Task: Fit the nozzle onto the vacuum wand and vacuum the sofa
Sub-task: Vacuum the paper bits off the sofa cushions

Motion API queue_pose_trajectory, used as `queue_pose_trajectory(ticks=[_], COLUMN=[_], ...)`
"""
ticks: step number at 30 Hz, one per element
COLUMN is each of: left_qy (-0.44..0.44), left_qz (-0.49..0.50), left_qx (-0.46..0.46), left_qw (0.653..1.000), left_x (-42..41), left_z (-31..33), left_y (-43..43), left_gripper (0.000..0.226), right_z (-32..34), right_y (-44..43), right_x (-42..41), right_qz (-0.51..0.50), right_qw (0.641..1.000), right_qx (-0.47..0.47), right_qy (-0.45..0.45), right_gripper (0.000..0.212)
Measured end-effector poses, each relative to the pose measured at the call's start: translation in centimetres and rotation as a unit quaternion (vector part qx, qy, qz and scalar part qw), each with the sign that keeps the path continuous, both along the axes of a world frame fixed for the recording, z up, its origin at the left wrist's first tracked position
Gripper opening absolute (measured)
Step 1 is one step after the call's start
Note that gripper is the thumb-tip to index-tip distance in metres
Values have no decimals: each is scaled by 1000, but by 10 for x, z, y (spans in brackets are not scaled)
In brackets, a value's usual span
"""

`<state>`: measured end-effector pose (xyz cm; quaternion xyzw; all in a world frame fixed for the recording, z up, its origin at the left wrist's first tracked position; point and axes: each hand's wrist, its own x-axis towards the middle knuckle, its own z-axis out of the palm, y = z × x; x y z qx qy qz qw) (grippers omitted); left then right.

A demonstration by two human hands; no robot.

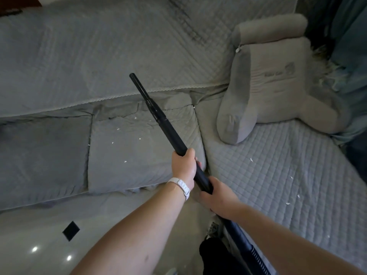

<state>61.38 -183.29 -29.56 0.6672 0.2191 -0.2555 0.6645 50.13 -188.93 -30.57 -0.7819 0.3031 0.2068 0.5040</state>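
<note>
**A:** Where is the wand [172, 133]?

**B:** Held slanting above the sofa [59, 56]; its narrow tip section [140, 87] points up and away toward the backrest; I cannot tell whether that tip is the nozzle.

**A:** And the hands?

**B:** The left hand [183, 165] is wrapped right round the wand at about mid-length, fingers curled tight on the tube; a white wristband [181, 186] sits just behind it. The right hand [218, 197] clasps the wand just below the left, fingers closed round it; the ribbed hose [257, 257] leaves the wand's lower end.

**A:** What lies around the wand?

**B:** A seat cushion [129, 155] lies under and left of the wand, flecked with white scraps [140, 138]; a grey armed pillow [278, 86] stands well to the wand's right; glossy floor [39, 225] shows at the wand's lower left.
</note>
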Motion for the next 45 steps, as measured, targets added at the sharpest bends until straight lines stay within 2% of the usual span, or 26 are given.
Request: queue_pose_trajectory(ticks=[4, 12, 21, 27, 36, 39, 45], left_qy=[7, 51, 104, 138, 171, 158, 146], left_qz=[-16, -53, -108, -152, -188, -201, -232], left_qx=[6, 36, 62, 76, 89, 108, 146], left_qw=[1000, 997, 987, 976, 963, 961, 951], left_x=[11, 21, 31, 38, 29, 23, 10], left_z=[-8, -54, -152, -216, -267, -280, -310], left_y=[-55, -102, -119, -123, -124, -121, -119], left_gripper=[9, 10, 10, 12, 8, 7, 20], right_z=[-13, -52, -126, -173, -218, -231, -245], right_y=[-51, -88, -93, -86, -81, -80, -78], right_x=[12, 14, 19, 26, 19, 15, 6], right_qz=[-5, -47, -102, -145, -180, -180, -205], right_qw=[1000, 998, 990, 981, 966, 964, 955], right_qx=[-16, 26, 53, 42, 73, 84, 105], right_qy=[13, 35, 86, 119, 168, 179, 186], right_gripper=[19, 20, 11, 14, 12, 11, 6])
